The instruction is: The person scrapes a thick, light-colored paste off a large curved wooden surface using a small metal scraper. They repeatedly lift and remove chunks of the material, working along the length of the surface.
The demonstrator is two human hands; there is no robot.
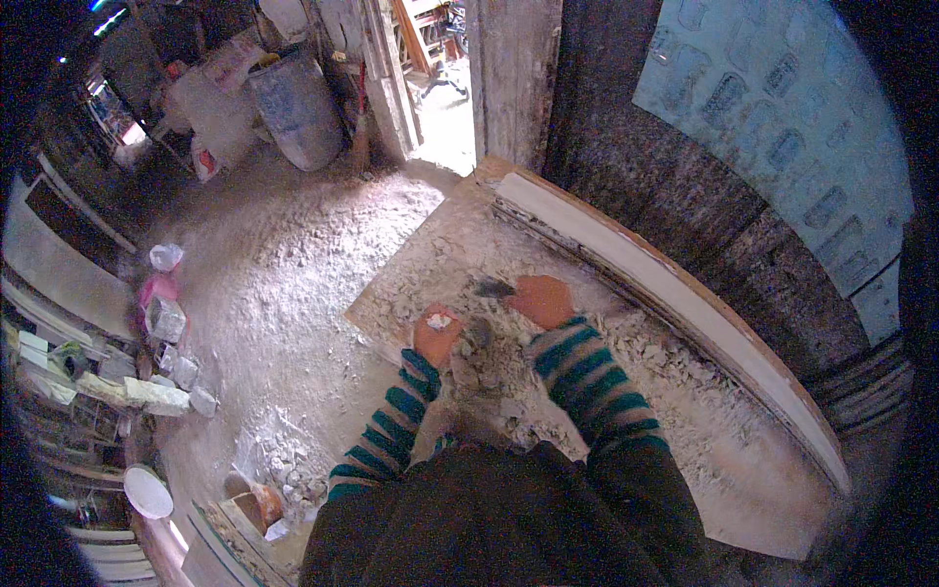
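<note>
Over a low board (386, 293) strewn with pale rubble, both my hands work close together. A small whitish lump (439, 320) shows at the fingers of my left hand (435, 340), which is closed around it. My right hand (544, 301) grips a tool with a dark, flat head (494, 289) pointing left; its handle is hidden in the fist, so its exact kind is unclear. Between the hands, a dark grey rounded stone (478, 334) sits among broken chips (509, 396). Striped teal cuffs cover my wrists.
A long raised ledge (646, 269) borders the board on the right, beneath a pale blue panel (782, 108). Dusty floor (284, 254) spreads left. A blue barrel (298, 108) stands near the bright doorway (445, 108). Rubble (293, 460) and a brown pot (256, 504) lie lower left.
</note>
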